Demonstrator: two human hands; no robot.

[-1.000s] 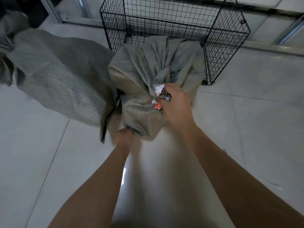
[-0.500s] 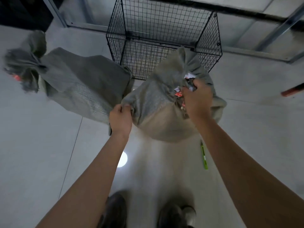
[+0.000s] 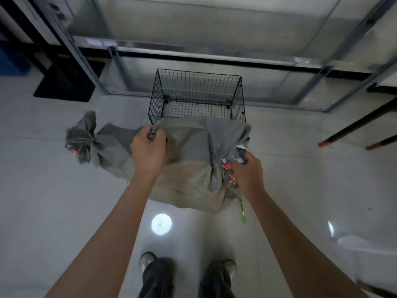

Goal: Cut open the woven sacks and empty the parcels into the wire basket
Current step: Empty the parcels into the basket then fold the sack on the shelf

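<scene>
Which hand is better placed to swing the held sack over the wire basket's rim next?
Probably the left hand: it grips the sack by its upper edge, close against the wire basket. The right hand grips the bunched end lower, nearer the person.

On my feed both arms are bare from the lower edge of the frame to the wrists: the left forearm (image 3: 111, 229) and the right forearm (image 3: 285, 233) end in a bare left hand (image 3: 149, 154) and a bare right hand (image 3: 247, 173). Lower down, dark trousers (image 3: 153, 278) (creased, the fabric too dim to name) fall over grey trainers (image 3: 147, 258) with paler rounded toes.
</scene>
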